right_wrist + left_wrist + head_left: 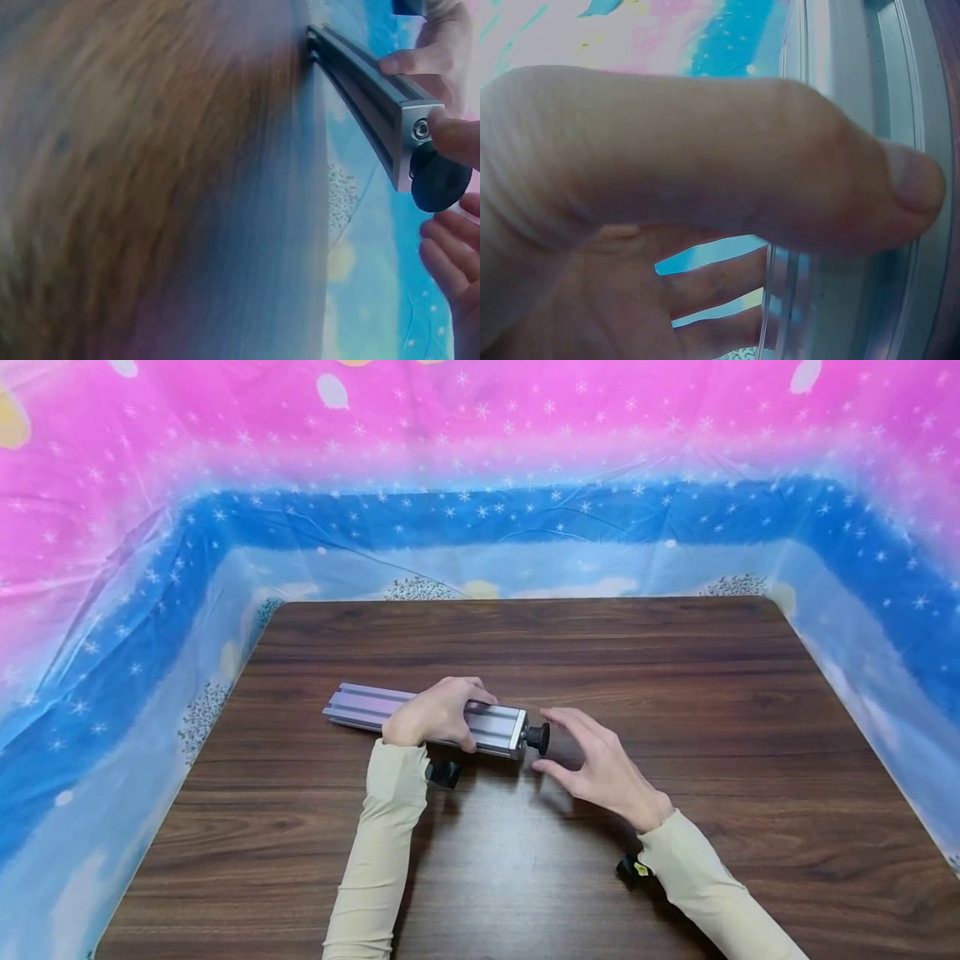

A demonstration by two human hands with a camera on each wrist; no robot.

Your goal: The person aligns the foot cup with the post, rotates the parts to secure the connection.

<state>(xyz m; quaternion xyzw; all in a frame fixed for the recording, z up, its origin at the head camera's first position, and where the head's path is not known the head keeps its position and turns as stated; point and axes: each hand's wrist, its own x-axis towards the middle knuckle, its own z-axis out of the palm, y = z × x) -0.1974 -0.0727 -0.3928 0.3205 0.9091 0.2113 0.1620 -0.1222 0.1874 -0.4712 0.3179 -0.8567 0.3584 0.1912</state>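
Note:
A grooved aluminium profile (pixel 365 700) lies across the middle of the table, with a black round knob-like foot (pixel 538 738) sticking out of its right end. My left hand (pixel 433 712) grips the profile from above, thumb on the near side and fingers over the far side. In the left wrist view the thumb (pixel 840 180) presses along the grooved face. My right hand (pixel 600 768) curves loosely around the foot, thumb and fingers spread on either side with a gap. A bolt head (pixel 421 130) shows on the profile's end plate in the right wrist view.
The dark wood-grain table (pixel 480 860) has rounded far corners. A pink and blue patterned cloth (pixel 480 518) surrounds it at the back and sides. Small black devices sit at both wrists, by the left cuff (pixel 444 774) and the right cuff (pixel 632 871).

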